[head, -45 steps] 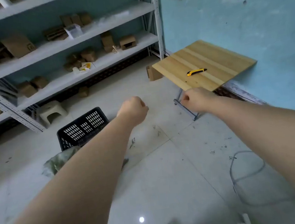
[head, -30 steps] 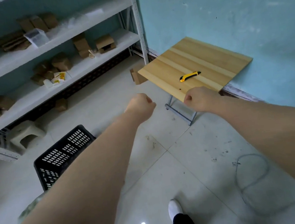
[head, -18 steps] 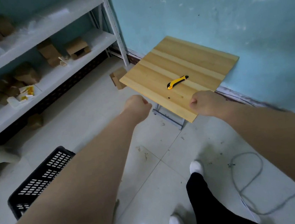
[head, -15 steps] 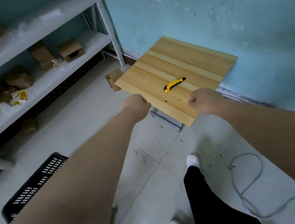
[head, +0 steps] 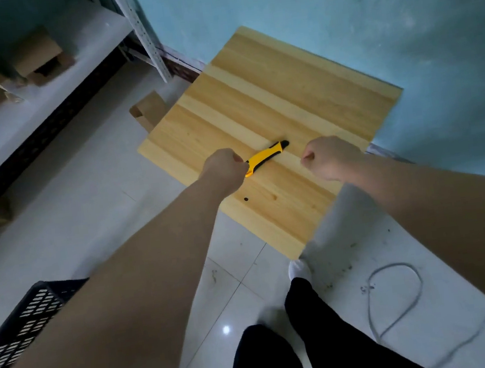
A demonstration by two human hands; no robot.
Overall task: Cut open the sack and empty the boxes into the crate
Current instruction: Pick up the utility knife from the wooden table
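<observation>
Hovering both fists over the wooden table [head: 269, 88], clenched, holding nothing. The yellow knife [head: 264, 158] lies flat between them, its long axis slanting from the butt, right at my left hand [head: 224, 167], away to the black tip. My right hand [head: 328, 156] sits farther off.

A pale wooden surface [head: 270, 94] stands against a scuffed turquoise wall [head: 367, 15], one corner close to the upright of a white metal shelving rack [head: 143, 34]. On the glossy white tiled floor [head: 85, 209], a thin white cable [head: 391, 265] lies in a loose loop near the surface's nearest corner, with dark specks of debris [head: 337, 273] scattered between them.
</observation>
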